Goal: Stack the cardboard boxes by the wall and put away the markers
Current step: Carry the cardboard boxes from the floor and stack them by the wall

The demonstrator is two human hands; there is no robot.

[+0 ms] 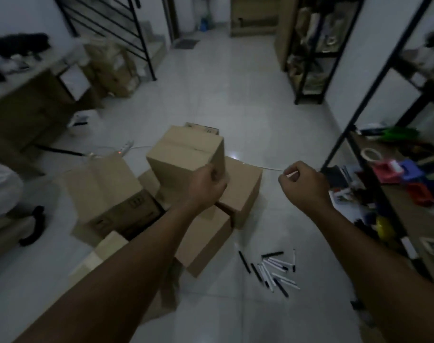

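1. Markers [272, 268] scattered loose on the floor [235, 82], nearest, right of centre, just beside the low boxes; none picked up, put-away step judged not yet begun.
2. Cluster of cardboard boxes on floor at centre-left: flat box [206, 241] in front, printed box [107, 191] left, another box [243, 191] right, touching or overlapping; not at any wall yet.
3. Left hand [206, 186] gripped the near right corner of the top box [186, 154], fingers curled round the edge, box tilted and raised above the rest; grip likely meant for lifting it off to carry.
4. Right hand [302, 184] hung apart from the boxes, fingers curled shut, pinched something thin and pale; cannot tell what, blurred. Likely free to support the box next.
5. White cable [267, 167] ran across floor behind boxes toward a power strip [125, 147] with red light; trip or snag risk on a carry.
6. Shelf rack [384, 194] right, cluttered with tape and coloured items. More boxes [112, 68] far left by the stair railing.
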